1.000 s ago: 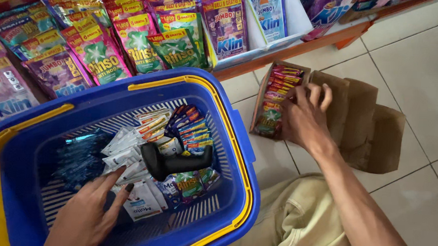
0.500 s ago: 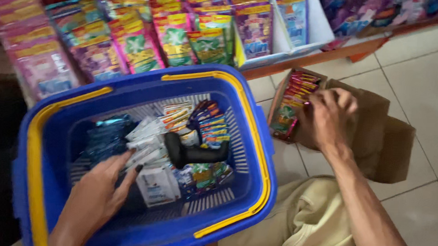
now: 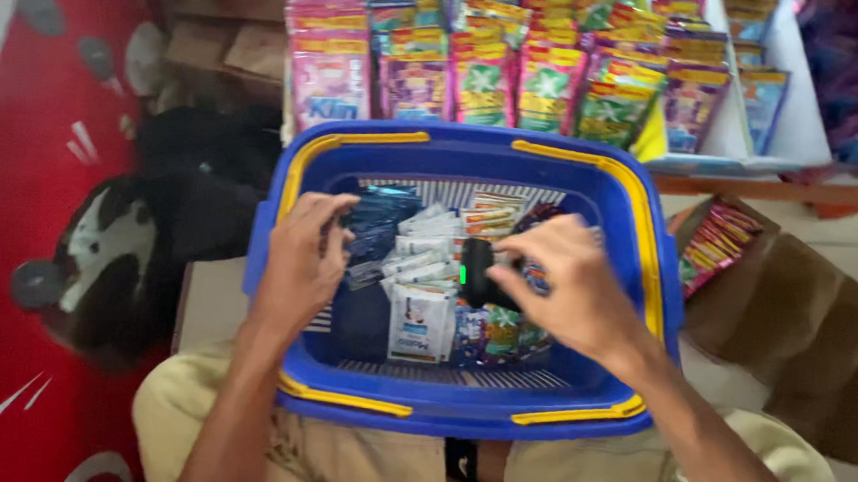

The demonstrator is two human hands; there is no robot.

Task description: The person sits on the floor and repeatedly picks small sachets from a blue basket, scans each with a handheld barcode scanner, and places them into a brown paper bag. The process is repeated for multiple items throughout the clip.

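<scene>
- we see a blue plastic shopping basket with yellow rim handles [image 3: 645,223] resting on the person's lap, close enough for both hands to work inside it.
- the left hand [image 3: 303,259] sits at the left side, fingers curled narrow on dark blue foil sachets [image 3: 371,230]; whether it grips them we cannot tell.
- the right hand [image 3: 564,287] reaches in from the right, its fingers closing round a black handheld scanner with a green light [image 3: 476,273] lying mid-basket on white sachets [image 3: 417,319].
- far behind stand shelves of colourful detergent pouches [image 3: 545,81]; at right, an open brown cardboard box of red sachets [image 3: 717,246].
</scene>
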